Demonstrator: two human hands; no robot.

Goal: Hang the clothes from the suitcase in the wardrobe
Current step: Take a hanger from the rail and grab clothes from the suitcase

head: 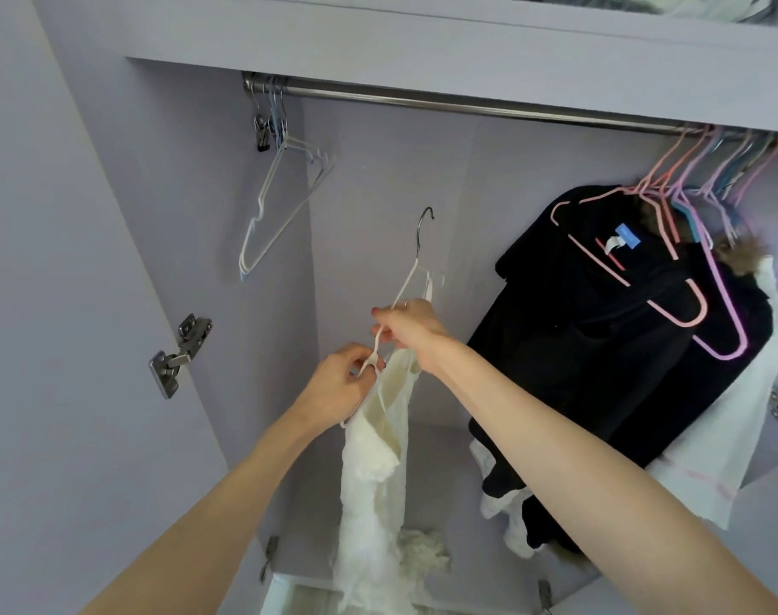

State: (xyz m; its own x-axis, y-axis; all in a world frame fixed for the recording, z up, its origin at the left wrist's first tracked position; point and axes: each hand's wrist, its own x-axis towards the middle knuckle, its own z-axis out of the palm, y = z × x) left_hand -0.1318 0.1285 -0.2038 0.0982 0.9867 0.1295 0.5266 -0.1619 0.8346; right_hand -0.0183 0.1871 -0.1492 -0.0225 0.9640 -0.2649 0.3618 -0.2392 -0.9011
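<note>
Pinching the strap [375,348] with my left hand [340,383], right hand [407,328] gripping the hanger [411,270]; the cream top [378,459] below could slip off.

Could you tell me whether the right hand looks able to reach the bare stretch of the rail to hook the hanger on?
Probably yes: the right hand holds the hanger below the rail, and nothing hangs in between.

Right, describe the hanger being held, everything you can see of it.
The white hanger is thin, seemingly coated wire, with a dark metal hook pointing up, not yet on the rail. It tilts, its shoulder running down-left. The right hand and left hand grip it, threading the cream garment.
</note>
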